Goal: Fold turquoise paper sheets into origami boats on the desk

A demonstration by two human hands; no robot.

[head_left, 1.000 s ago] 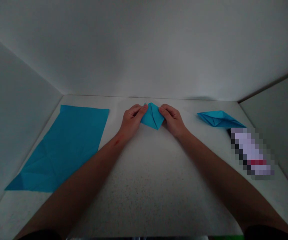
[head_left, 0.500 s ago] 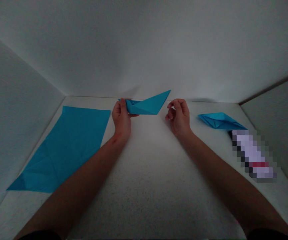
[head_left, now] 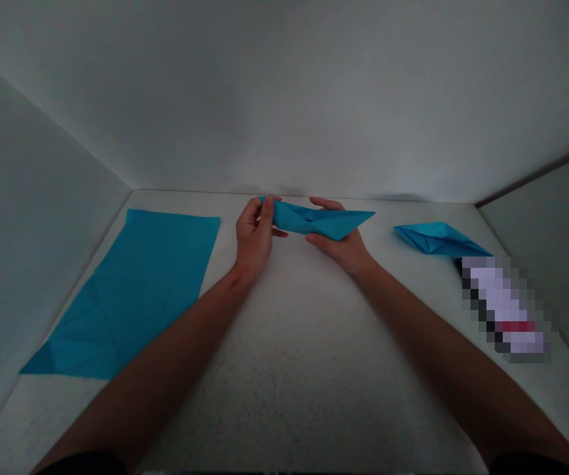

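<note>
A blue folded paper boat [head_left: 321, 220] is held a little above the white table [head_left: 284, 343] near its far edge. My left hand [head_left: 253, 239] pinches the boat's left end with thumb and fingers closed on it. My right hand [head_left: 339, 245] lies under the boat's middle, palm up, its fingers reaching up behind the paper. The boat's pointed right end sticks out past my right hand.
A flat blue paper sheet [head_left: 133, 290] with creases lies at the left. A second folded blue paper boat [head_left: 437, 239] rests at the right, beside a blurred-out object [head_left: 506, 310]. White walls close in the table at the back and sides.
The small folded diamond was pulled open into a long boat shape. My right hand let go, then came back under the boat, which now lies more level.
</note>
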